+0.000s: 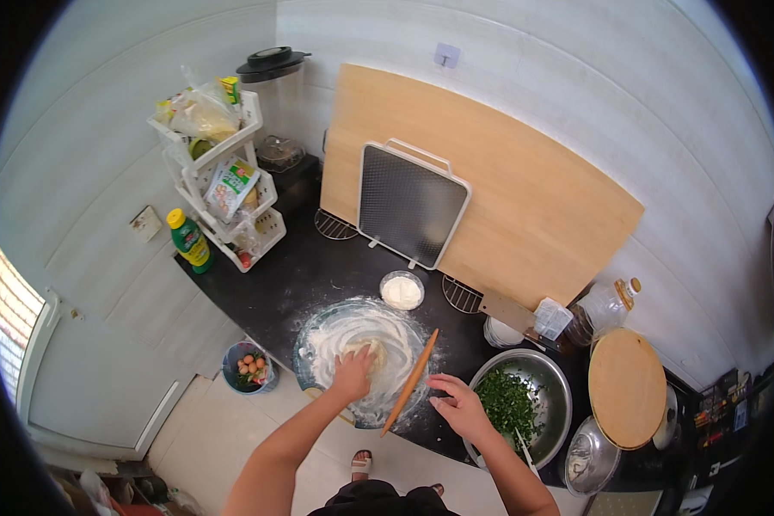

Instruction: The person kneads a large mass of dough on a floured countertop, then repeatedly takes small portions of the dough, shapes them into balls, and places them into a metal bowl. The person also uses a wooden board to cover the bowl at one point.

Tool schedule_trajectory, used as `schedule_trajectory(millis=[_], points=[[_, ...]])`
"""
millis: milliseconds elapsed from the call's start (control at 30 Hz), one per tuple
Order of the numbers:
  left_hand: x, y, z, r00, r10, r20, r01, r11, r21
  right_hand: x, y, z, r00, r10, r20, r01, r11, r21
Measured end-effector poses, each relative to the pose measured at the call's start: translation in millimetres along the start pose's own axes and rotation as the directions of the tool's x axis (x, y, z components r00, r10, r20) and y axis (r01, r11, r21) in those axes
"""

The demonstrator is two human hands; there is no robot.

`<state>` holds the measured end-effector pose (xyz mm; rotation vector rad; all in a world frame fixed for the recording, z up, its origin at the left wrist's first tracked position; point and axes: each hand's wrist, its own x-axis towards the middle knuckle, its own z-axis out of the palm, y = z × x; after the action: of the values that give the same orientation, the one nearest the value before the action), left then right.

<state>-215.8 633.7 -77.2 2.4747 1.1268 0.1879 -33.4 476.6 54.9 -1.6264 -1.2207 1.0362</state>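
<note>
My left hand (353,376) rests with its fingers spread on a pale lump of dough (376,351), which the hand partly covers. Beneath them lies a round board (304,351) dusted with white flour. A slim wooden rolling pin (410,382) lies slantwise over the board's right edge. To the right of the pin, my right hand (460,408) hovers with fingers apart, holding nothing. Close beside that hand stands a steel bowl (562,391) with chopped greens (503,402) and a pale utensil handle in it. Behind the board is a small bowl of flour (402,291).
A cleaver (506,310) lies behind the steel bowl, near an oil jar (605,310). A round wooden board (626,387) is at the right. A framed black tray (411,205) leans on a large wooden board (507,181). At left are a white rack (271,228) and green bottle (191,243).
</note>
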Motion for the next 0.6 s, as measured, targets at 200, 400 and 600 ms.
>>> schedule_trajectory(millis=[200,400,600], points=[[-0.5,7.4,25.1,0.995,0.097,0.032,-0.101,0.973,0.206,-16.9,32.5,-13.0,0.986,0.138,-0.095,-0.125,0.983,0.133],[69.3,-14.3,-21.0,0.862,-0.072,0.501,0.053,0.997,0.052,-27.4,26.6,-23.4,0.974,0.202,-0.105,-0.151,0.918,0.366],[67.8,-4.9,-69.8,0.965,0.075,0.253,-0.067,0.997,-0.037,-47.4,26.0,-35.1,0.97,0.197,-0.142,-0.116,0.89,0.441]])
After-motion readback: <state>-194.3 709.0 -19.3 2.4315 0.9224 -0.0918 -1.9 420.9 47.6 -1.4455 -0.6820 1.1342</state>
